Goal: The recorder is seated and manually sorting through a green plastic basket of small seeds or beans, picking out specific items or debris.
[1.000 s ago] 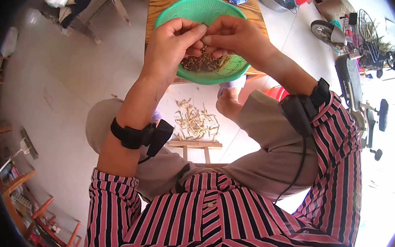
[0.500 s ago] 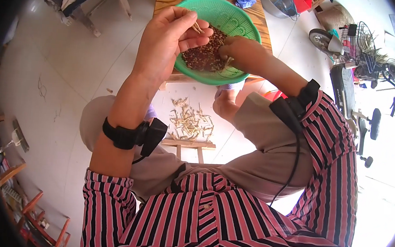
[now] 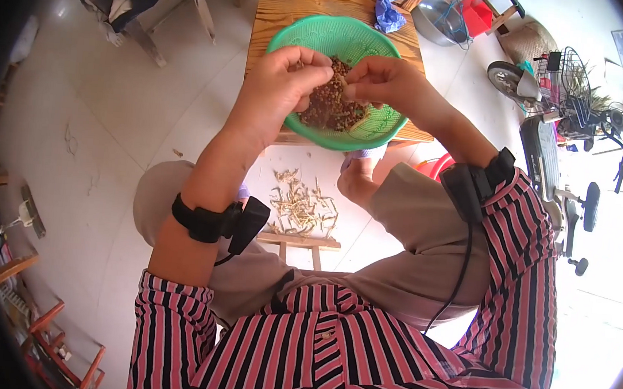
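Both my hands are over a green plastic basket (image 3: 317, 30) with a pattern of small holes, set on a wooden stool or bench. Small brown beans or seeds (image 3: 333, 108) cover its bottom, with some pale husk bits among them. My left hand (image 3: 285, 83) is closed in a pinch; the dry tan pods seen in it just before are now mostly hidden by the fingers. Facing it, my right hand (image 3: 386, 87) pinches too, its fingertips close to the left ones. Whatever it grips is too small to make out.
Dry tan empty pods (image 3: 303, 207) lie scattered on the tiled floor behind the bench, near a small wooden stool (image 3: 300, 242). A crumpled blue bag (image 3: 389, 10) rests on the bench (image 3: 283, 2). A metal basin (image 3: 439, 18) and an electric scooter (image 3: 549, 151) stand to the right.
My right hand has lifted from the seeds and come beside my left fingertips. My left hand has turned and lowered toward it. The whole view has shifted slightly, so the basket appears lower.
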Demonstrator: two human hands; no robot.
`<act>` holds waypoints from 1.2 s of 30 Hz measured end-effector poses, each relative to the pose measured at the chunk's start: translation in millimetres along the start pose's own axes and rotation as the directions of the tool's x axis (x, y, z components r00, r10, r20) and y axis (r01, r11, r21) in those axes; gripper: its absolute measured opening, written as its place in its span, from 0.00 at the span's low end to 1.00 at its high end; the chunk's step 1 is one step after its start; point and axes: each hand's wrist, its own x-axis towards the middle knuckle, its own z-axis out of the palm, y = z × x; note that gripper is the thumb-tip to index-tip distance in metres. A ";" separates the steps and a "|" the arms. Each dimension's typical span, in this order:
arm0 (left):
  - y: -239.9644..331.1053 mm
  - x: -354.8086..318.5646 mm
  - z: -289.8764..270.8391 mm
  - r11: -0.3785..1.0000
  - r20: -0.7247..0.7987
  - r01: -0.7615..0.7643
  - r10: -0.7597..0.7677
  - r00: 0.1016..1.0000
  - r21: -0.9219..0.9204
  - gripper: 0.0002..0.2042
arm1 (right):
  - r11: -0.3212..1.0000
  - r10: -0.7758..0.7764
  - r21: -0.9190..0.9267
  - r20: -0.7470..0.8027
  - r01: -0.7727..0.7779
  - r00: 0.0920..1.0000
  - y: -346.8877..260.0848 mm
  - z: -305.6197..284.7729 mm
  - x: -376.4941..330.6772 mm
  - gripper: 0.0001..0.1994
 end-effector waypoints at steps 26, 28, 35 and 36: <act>-17.0 13.7 21.8 0.678 -0.112 -0.210 0.398 0.911 0.704 0.07 | 0.996 -0.037 -0.083 -0.207 0.020 0.978 -4.6 15.8 0.5 0.08; -17.5 14.1 20.9 0.664 -0.100 -0.226 0.415 0.904 0.713 0.07 | 0.999 0.001 -0.049 -0.188 -0.010 0.982 -4.7 14.7 0.3 0.08; -7.6 12.6 19.4 0.814 -0.159 -0.114 0.246 0.956 0.570 0.08 | 0.980 0.096 0.184 -0.115 -0.074 0.989 8.2 10.6 -2.0 0.10; -6.1 12.0 20.1 0.814 -0.157 -0.117 0.247 0.956 0.569 0.08 | 0.965 0.135 0.236 -0.097 -0.109 0.986 9.2 9.2 -2.6 0.11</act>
